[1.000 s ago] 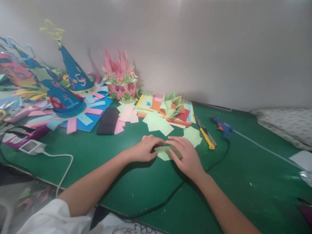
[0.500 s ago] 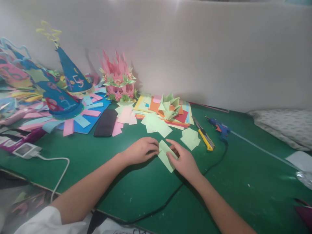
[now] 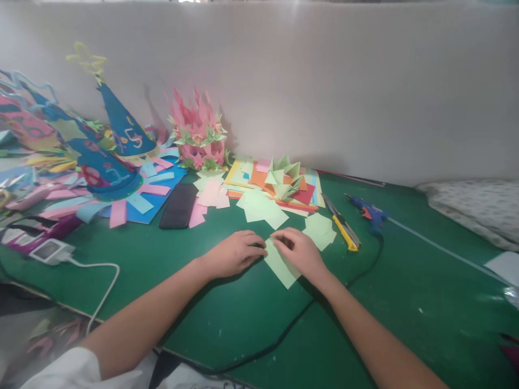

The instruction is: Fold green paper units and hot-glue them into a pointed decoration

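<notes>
A light green piece of paper [image 3: 283,268] lies slanted on the table in front of me. At its upper left edge, my left hand [image 3: 236,253] pinches the paper between curled fingertips. My right hand [image 3: 302,256] comes over from the other side, thumb and forefinger closed at the paper's top corner, and covers part of its right side. The fingertips of both hands are close together. Just beyond are loose light green sheets [image 3: 261,208] and a smaller green pile [image 3: 320,231].
A yellow cutter knife [image 3: 345,231] and a blue glue gun [image 3: 368,212] lie to the right. A folded green paper piece [image 3: 285,177] rests on coloured sheets. Leftward are a black phone [image 3: 178,206], a pink paper crown [image 3: 198,132], blue cone hats [image 3: 125,121] and a white charger [image 3: 52,252].
My right hand has moved up and left to the paper's top corner, its fingers closing there. More of the paper's lower part shows. The whole view has shifted slightly.
</notes>
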{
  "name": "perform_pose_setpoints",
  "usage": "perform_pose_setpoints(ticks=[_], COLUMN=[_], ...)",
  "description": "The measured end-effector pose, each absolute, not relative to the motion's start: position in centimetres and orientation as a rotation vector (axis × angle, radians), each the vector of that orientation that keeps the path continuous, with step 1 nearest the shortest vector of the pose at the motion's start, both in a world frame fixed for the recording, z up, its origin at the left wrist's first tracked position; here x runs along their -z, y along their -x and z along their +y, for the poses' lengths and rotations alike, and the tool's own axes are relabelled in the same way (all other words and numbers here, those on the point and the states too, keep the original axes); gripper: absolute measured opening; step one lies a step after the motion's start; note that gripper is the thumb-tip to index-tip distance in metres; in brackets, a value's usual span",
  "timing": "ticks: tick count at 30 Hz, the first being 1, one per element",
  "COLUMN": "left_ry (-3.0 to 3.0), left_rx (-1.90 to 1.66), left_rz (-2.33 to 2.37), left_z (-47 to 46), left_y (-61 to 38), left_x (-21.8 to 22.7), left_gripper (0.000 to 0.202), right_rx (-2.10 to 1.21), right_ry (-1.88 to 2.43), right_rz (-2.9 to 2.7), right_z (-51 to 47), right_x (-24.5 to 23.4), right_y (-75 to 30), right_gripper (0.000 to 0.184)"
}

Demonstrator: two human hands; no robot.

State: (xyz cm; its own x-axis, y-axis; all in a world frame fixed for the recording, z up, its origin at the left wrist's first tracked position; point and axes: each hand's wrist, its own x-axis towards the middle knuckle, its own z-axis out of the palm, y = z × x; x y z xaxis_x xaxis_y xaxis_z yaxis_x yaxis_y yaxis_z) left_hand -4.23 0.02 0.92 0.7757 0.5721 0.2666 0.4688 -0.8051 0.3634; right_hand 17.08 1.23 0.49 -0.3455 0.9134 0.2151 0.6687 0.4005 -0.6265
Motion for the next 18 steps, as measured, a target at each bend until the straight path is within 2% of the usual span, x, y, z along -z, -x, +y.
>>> perform_pose_setpoints(ticks=[18], left_ry=[-2.761], left_rx=[-0.482], left_rz=[0.807], left_z=[-0.18], left_y=[4.25], left_x=[-0.95], left_gripper=[0.031], right_rx=[-0.470], right_ry=[1.258], right_rz=[-2.159], right_z=[0.67], right_x=[0.13], right_y=[-17.21], right_gripper=[0.012])
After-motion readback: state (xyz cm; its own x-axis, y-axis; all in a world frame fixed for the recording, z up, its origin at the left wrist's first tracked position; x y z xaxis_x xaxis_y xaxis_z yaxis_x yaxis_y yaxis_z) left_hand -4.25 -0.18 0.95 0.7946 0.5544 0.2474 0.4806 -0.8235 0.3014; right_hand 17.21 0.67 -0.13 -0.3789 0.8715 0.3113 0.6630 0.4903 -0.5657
